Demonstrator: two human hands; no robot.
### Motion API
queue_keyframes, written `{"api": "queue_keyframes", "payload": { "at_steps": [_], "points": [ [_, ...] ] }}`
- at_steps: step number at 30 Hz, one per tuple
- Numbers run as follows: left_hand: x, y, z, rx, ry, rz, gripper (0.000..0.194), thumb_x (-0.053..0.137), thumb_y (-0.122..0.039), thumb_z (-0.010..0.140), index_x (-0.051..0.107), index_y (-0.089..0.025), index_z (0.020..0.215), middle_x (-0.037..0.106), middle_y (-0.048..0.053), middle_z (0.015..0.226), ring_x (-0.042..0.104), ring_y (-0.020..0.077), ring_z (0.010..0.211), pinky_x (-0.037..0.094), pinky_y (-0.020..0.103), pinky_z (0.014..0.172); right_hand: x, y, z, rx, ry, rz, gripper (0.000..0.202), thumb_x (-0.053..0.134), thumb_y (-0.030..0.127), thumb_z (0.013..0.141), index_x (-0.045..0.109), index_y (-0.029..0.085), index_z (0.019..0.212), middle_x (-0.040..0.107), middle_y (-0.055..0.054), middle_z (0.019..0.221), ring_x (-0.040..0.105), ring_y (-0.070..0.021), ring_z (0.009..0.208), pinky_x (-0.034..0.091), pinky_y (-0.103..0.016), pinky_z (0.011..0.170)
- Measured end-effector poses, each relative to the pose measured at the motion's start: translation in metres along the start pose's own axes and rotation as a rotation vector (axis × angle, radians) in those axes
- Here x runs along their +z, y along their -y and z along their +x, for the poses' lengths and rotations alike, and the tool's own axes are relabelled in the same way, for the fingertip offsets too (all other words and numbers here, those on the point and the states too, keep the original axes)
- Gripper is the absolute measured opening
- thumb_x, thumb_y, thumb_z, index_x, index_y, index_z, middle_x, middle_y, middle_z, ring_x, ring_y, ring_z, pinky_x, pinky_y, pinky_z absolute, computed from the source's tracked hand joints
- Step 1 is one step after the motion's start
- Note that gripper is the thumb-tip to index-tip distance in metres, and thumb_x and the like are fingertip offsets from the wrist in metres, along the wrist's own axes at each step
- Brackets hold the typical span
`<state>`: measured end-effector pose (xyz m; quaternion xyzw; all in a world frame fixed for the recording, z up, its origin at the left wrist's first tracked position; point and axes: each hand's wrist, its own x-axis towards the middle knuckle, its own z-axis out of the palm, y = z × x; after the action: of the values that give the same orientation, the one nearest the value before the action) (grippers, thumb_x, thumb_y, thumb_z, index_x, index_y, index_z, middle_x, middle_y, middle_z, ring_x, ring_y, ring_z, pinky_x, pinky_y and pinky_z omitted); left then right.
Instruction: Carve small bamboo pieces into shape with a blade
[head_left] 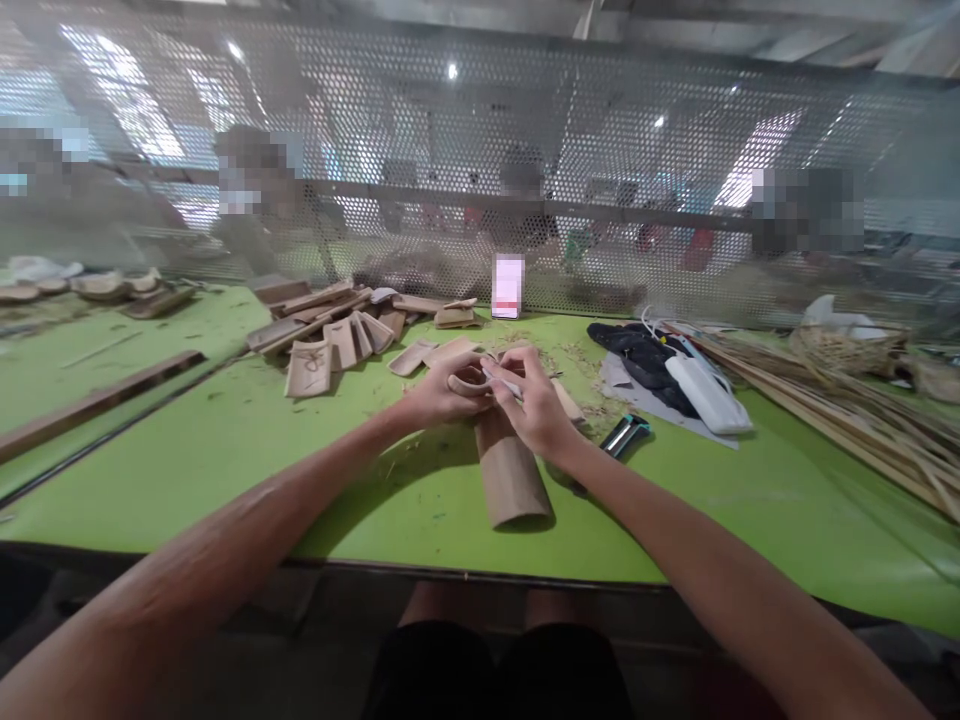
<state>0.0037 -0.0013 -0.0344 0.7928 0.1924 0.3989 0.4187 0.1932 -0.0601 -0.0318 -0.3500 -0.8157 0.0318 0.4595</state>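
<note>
My left hand point(442, 390) is closed around a curved bamboo piece point(466, 387), its rounded edge facing me. Against that piece, my right hand point(534, 400) pinches a small pale grey strip point(504, 376); its kind is too small to make out, and the fingers cover part of it. Just below both hands, a larger half-round bamboo section point(514, 480) lies on the green table, its curved side up. A cutter knife point(626, 436) lies to the right of my right hand.
Cut bamboo pieces point(341, 340) are piled at the back left. A phone point(508, 286) leans on the perforated metal screen point(420, 120). Right are a dark cloth point(649, 365), a white power bank-like block point(707, 394) and long bamboo strips point(832, 420). People sit behind the screen.
</note>
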Motion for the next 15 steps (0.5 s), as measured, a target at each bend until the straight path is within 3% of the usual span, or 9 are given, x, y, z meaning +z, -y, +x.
{"api": "queue_keyframes", "payload": {
  "at_steps": [5, 9, 15],
  "points": [
    [-0.004, -0.002, -0.001, -0.045, -0.022, 0.023, 0.042, 0.082, -0.031, 0.071, 0.067, -0.017, 0.108, 0.069, 0.007, 0.106, 0.067, 0.0229, 0.094, 0.058, 0.038, 0.084, -0.002, 0.008, -0.001, -0.012, 0.024, -0.003, 0.038, 0.041, 0.038, 0.108, 0.068, 0.022, 0.13, 0.054, -0.011, 0.11, 0.057, -0.0234, 0.108, 0.055, -0.042, 0.099],
    [-0.005, -0.001, -0.002, -0.09, -0.004, -0.028, 0.048, 0.082, -0.029, 0.072, 0.068, -0.018, 0.116, 0.071, 0.008, 0.11, 0.068, 0.0235, 0.097, 0.059, 0.039, 0.084, -0.009, 0.002, 0.005, -0.049, 0.045, -0.062, 0.033, 0.044, 0.037, 0.106, 0.072, 0.022, 0.118, 0.053, -0.012, 0.111, 0.056, -0.0248, 0.106, 0.055, -0.044, 0.096],
    [-0.004, -0.007, -0.002, -0.087, 0.082, -0.069, 0.048, 0.079, -0.026, 0.074, 0.069, -0.017, 0.12, 0.073, 0.009, 0.112, 0.069, 0.0238, 0.097, 0.058, 0.036, 0.081, -0.013, 0.014, 0.01, 0.005, 0.059, -0.004, 0.025, 0.046, 0.034, 0.105, 0.067, 0.021, 0.101, 0.055, -0.01, 0.106, 0.057, -0.0216, 0.094, 0.055, -0.041, 0.09]
  ]
}}
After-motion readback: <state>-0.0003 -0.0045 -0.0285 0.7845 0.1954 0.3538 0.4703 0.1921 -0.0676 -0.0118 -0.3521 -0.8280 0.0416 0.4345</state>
